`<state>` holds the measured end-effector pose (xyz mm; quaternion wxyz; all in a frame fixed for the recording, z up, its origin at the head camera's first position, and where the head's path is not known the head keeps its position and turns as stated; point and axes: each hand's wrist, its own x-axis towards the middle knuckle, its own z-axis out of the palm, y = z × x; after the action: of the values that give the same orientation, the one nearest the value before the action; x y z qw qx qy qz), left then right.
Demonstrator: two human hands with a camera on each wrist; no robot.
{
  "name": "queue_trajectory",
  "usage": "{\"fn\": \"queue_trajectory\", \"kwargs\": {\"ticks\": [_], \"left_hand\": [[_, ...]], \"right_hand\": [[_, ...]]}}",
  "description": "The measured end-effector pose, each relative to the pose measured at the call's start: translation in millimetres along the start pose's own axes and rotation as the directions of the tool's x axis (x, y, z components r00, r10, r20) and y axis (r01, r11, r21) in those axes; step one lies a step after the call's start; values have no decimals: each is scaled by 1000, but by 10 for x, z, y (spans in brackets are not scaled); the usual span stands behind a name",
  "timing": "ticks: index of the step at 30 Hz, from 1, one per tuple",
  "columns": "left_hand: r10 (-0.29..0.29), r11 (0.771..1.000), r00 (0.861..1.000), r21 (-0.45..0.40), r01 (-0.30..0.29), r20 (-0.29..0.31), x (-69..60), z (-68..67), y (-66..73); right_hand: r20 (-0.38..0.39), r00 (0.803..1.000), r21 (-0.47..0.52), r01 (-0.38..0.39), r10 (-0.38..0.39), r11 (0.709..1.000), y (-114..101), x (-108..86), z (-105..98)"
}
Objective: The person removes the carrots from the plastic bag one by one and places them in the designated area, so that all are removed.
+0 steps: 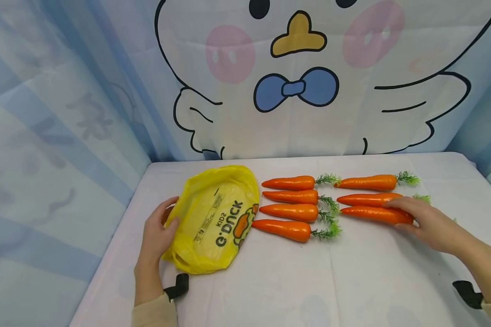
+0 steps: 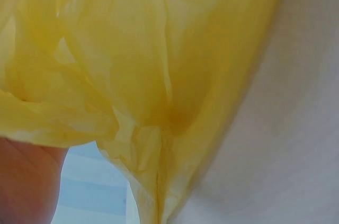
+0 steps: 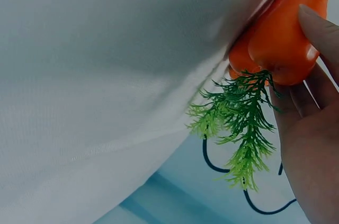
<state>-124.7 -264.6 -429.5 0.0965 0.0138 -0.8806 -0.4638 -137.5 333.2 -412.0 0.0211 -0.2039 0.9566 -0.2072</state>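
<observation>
My left hand (image 1: 158, 231) holds the left edge of a yellow plastic bag (image 1: 206, 190) printed with a duck; some of its fingers are hidden behind the plastic. In the left wrist view, crumpled yellow plastic (image 2: 137, 38) fills most of the picture. My right hand (image 1: 433, 222) grips the thick end of the nearest carrot (image 1: 372, 213) in the right column, its fingertips close to the middle carrot (image 1: 364, 199). The right wrist view shows the thumb on the carrot (image 3: 280, 38) and green leaves (image 3: 249, 128) hanging from it.
Several carrots lie in a left column, the front carrot (image 1: 284, 230) with its tip by the bag. At the back right lies another carrot (image 1: 370, 182). A white cloth covers the table (image 1: 311, 281), and a cartoon-printed curtain (image 1: 294, 131) stands behind it.
</observation>
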Motion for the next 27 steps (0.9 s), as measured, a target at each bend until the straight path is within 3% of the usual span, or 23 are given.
{"fn": "queue_trajectory", "kwargs": {"ticks": [8, 16, 27], "left_hand": [[2, 1000, 1000, -1, -2, -1, -3, 4, -6], [10, 1000, 1000, -7, -10, 0, -4, 3, -11], [-2, 1000, 1000, 1, 2, 0, -2, 5, 2]], "right_hand": [[52, 998, -15, -23, 23, 1000, 11, -26, 39], [56, 997, -24, -50, 52, 998, -13, -47, 58], [-83, 997, -73, -15, 9, 997, 26, -143, 75]]}}
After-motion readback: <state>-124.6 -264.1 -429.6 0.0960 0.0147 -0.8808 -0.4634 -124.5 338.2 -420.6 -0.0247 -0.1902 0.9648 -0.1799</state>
